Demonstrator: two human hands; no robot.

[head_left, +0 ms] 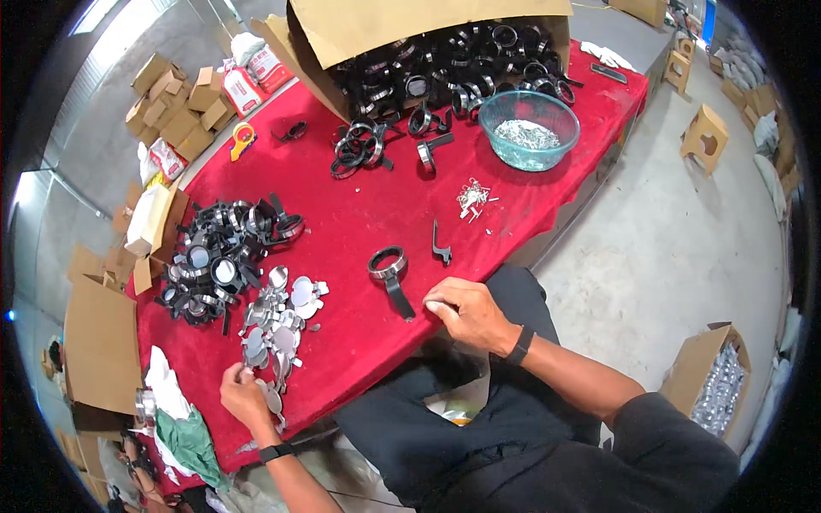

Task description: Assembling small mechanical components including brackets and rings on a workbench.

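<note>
In the middle of the frame, a black ring with a handle (391, 272) lies on the red cloth (342, 214). It is long and thin from top to bottom, ring end up, tail pointing down and a bit right. The right hand (470, 318) is curled just beside the tail; I can't tell if it pinches anything. At the lower left, the left hand (242, 395) is half curled by the flat metal discs (282, 316); I can't see what it grips. The table edge slants close below the tail. Bare cloth lies above the ring, and more between it and the discs.
</note>
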